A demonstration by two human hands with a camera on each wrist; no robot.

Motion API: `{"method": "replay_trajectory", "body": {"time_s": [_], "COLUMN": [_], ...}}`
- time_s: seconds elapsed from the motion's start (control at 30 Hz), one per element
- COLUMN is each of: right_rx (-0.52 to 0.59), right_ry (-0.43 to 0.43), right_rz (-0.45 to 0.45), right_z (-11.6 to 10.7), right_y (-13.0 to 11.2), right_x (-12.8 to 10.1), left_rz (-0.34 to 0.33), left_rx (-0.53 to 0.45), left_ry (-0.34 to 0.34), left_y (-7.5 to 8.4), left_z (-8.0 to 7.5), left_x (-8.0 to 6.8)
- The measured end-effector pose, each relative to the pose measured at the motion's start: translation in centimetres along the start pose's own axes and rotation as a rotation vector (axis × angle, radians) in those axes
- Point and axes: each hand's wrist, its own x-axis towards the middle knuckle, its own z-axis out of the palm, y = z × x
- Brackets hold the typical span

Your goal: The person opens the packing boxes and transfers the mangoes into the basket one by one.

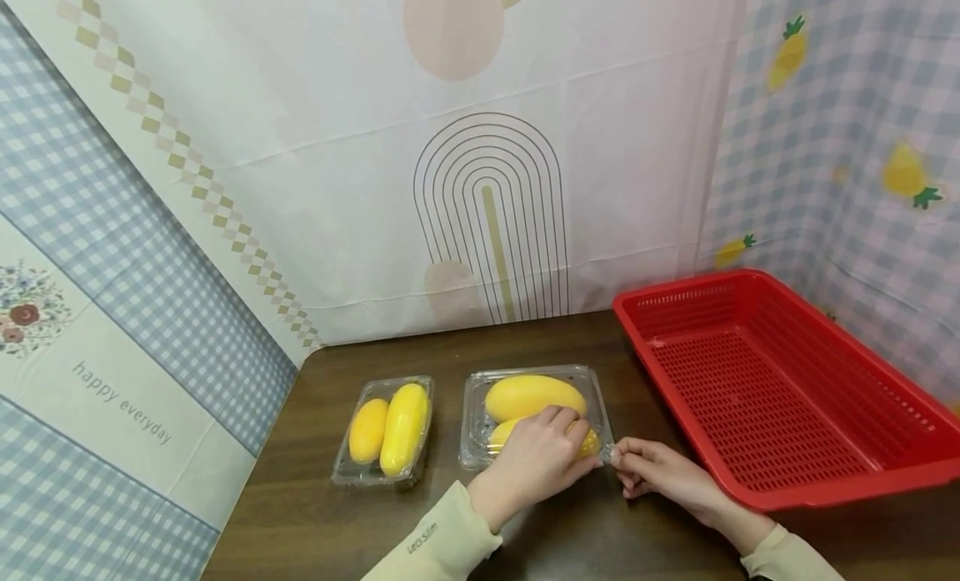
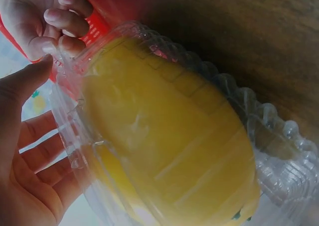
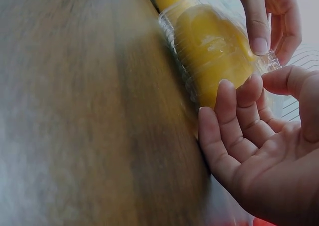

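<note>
Resting on top of the clear clamshell box (image 1: 534, 414), the left hand (image 1: 536, 460) lies with its fingers spread loosely over the lid, pressing rather than gripping; the box stands on the dark wooden counter (image 1: 337, 531) near the middle of the head view and holds two yellow mango-like fruits (image 1: 532, 395). The right hand (image 1: 660, 473) meets the box at its near right corner, roughly 4 o'clock from the box's centre, where thumb and forefinger pinch the small clear corner tab (image 1: 613, 454), as the left wrist view confirms. The box's long axis runs about 9 to 3 o'clock, so the tab lies at the end nearest the right hand, while the left hand covers the lid from 6 o'clock. A second clamshell box (image 1: 384, 432) with two more yellow fruits sits at 9 o'clock, just beside but apart. A red perforated basket (image 1: 780, 398) stands at 3 o'clock, near the right hand, not touching it.
</note>
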Motion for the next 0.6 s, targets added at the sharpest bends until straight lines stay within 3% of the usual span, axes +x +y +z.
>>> {"method": "replay_trajectory", "body": {"time_s": [0.37,0.6], "right_rx": [-0.025,-0.015], "right_ry": [0.004,-0.017], "right_rz": [-0.017,0.0], "right_z": [-0.18,-0.07], "right_y": [-0.26,-0.07], "right_x": [0.45,0.05], "left_rz": [-0.005,0.039], "left_rx": [0.014,0.068], "left_ry": [0.008,0.075], "left_y": [-0.18,0.27], "left_z": [0.11,0.51], "left_x": [0.28,0.25]}}
